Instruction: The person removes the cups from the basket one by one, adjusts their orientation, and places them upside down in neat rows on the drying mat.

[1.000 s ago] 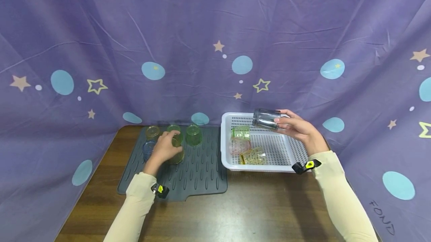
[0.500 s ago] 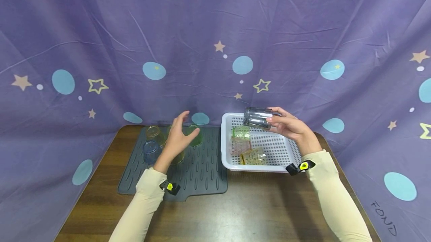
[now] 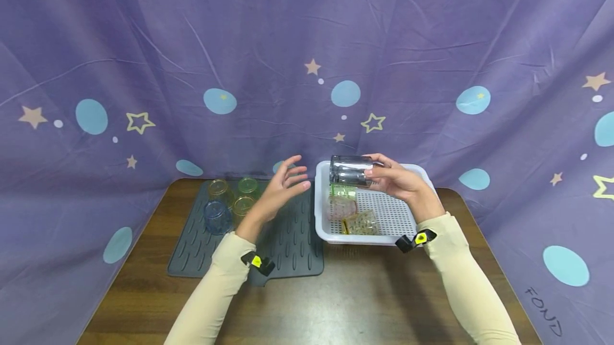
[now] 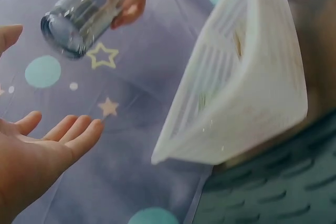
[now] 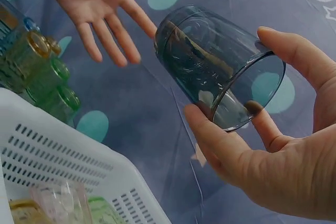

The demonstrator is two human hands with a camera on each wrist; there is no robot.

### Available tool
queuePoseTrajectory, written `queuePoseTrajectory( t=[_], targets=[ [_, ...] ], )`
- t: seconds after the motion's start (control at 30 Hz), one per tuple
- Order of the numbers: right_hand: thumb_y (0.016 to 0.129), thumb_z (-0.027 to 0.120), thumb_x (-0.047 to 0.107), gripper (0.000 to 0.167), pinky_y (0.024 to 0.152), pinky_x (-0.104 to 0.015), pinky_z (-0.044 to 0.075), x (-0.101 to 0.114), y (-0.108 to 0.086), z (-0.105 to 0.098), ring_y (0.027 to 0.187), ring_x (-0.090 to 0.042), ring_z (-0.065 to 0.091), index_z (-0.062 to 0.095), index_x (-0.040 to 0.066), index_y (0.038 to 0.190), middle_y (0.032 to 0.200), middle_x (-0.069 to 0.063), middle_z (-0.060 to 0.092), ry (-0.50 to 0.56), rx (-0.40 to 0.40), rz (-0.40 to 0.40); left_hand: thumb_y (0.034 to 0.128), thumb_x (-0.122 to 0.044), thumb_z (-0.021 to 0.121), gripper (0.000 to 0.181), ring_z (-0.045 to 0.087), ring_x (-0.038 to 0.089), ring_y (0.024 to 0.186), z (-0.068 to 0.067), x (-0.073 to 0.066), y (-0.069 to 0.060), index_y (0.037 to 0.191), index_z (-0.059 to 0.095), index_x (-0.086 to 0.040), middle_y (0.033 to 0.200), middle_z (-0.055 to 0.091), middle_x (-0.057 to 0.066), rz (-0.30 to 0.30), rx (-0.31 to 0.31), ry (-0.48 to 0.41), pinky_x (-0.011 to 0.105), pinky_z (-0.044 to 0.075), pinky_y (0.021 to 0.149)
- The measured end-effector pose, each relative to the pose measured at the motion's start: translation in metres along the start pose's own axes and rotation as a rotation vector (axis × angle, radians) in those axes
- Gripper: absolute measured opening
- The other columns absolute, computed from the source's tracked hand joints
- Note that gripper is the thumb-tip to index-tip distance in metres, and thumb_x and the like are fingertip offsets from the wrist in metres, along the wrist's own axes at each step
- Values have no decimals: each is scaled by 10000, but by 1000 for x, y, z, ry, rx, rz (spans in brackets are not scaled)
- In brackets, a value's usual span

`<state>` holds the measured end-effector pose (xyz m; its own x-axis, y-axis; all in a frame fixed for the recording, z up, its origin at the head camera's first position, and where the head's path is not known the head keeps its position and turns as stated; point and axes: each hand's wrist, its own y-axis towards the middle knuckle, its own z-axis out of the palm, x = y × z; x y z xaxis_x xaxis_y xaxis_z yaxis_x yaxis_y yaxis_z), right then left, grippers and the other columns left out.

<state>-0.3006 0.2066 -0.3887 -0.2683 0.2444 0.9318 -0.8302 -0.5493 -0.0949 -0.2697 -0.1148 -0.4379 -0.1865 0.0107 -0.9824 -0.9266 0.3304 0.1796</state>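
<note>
Smoky-grey glass, and the right hand has it, thumb and fingertips curled round the rim end, tipped on its side in mid-air! Gripped there, I'd say, to leave the base end free. Just past that base, apart from it, comes the left hand: fingers loosely spread, palm towards the glass, holding nothing. Below the right fingers, the white basket; inside lie a green glass, a pink glass and a patterned glass, probably on their sides so they can't topple. Behind and left of the left fingers, on the dark mat, stand a blue cup, an amber cup, a yellow cup and a green cup, bunched close, likely to save room. Nearest the forearms, brown table.
</note>
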Motion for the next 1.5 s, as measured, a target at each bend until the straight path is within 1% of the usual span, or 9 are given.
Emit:
queuePoseTrajectory(
  t=[0.13,0.3,0.47,0.57,0.97,1.07,1.23,1.37,1.5],
  targets=[
    [927,607,-47,322,909,-358,532,-2,5,9,1000,-149,656,615,224,1102,1073,24,654,-2,16,10,955,-140,639,765,394,460,1447,10,-2,4,1602,235,-191,1563,380,222,-10,39,-99,558,381,1166],
    [905,627,-53,345,923,-384,552,-4,9,19,1009,-148,648,601,214,1123,1120,13,636,-12,12,28,920,-133,679,816,457,411,1402,23,-4,8,1605,235,-151,1550,394,215,-18,54,-134,493,434,1131],
    [881,658,-51,370,914,-383,562,-7,12,26,1004,-139,647,584,215,1128,1102,12,647,-20,32,38,898,-65,692,814,553,278,1268,32,-3,11,1592,269,-121,1503,443,191,-29,29,-155,360,499,1011],
    [871,663,-49,394,908,-375,572,-8,13,31,1008,-149,649,557,198,1159,1113,-3,639,-19,40,44,891,-34,689,778,578,221,1211,34,-2,12,1568,314,-110,1459,484,186,-21,8,-171,326,509,978],
    [895,681,-1,358,897,-363,586,-15,17,36,1026,-208,667,535,158,1181,1133,-33,613,-2,75,50,870,49,675,678,579,208,1184,38,-6,10,1488,417,-56,1373,520,182,43,-42,-235,276,549,918],
    [901,683,3,365,907,-371,583,-16,18,36,1021,-205,665,518,135,1199,1124,-38,622,15,89,57,853,59,687,654,583,195,1166,38,-7,10,1453,448,-48,1357,520,187,61,-59,-232,268,553,916],
    [910,673,1,460,933,-382,579,-17,18,35,1062,-221,661,448,87,1301,1159,-53,633,38,120,86,835,45,725,615,609,194,1116,37,-8,9,1398,493,-41,1323,518,210,85,-77,-174,266,565,881],
    [918,685,19,528,948,-372,573,-18,19,34,1093,-224,658,415,95,1365,1185,-54,636,50,143,103,820,26,752,599,629,203,1074,35,-9,8,1370,525,-52,1243,555,126,93,-94,-126,276,573,853],
    [950,666,39,598,993,-392,552,-20,21,33,1140,-234,647,352,72,1457,1235,-70,628,66,178,111,811,11,766,602,631,207,1062,34,-10,6,1364,536,-52,1210,565,73,77,-114,-120,277,578,836]
  ],
)
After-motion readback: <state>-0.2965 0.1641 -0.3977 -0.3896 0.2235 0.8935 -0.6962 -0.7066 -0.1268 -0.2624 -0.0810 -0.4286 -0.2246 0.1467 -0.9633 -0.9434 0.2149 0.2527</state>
